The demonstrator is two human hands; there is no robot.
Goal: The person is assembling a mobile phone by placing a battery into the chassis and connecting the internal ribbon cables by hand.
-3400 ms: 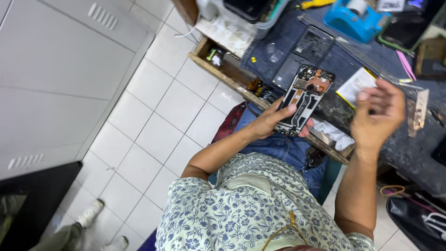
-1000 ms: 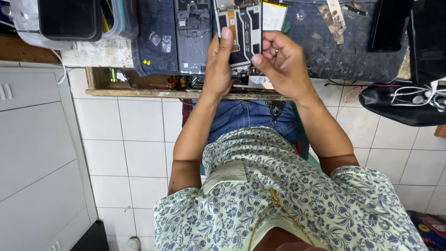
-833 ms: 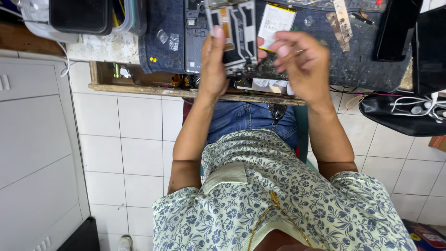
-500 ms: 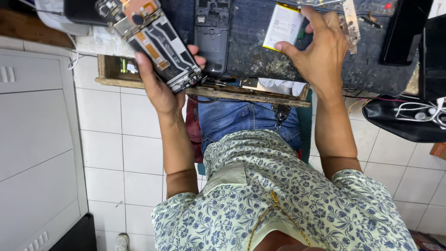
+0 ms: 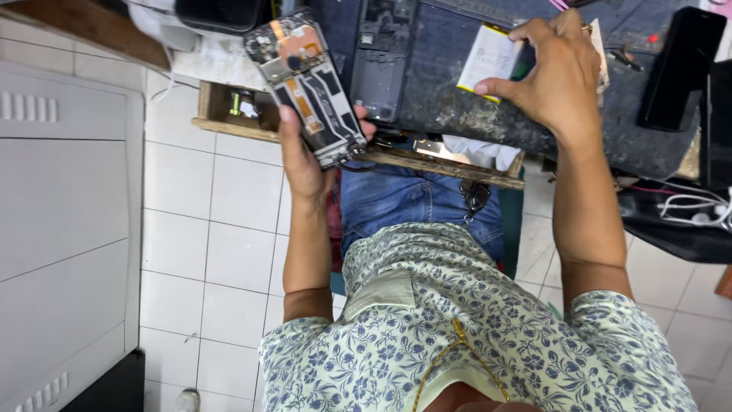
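Lowered: one phone [image 5: 311,85], perhaps one battery [image 5: 489,59]

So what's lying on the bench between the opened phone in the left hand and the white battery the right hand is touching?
In the head view, a dark phone back cover lies on the bench mat between the opened phone and the white battery.

One camera only, worn on my head, looking steeply down past my chest and lap. The worktop [image 5: 457,122] fills the upper edge, close, within my arm's reach; below and left of it lies tiled floor [image 5: 229,229].
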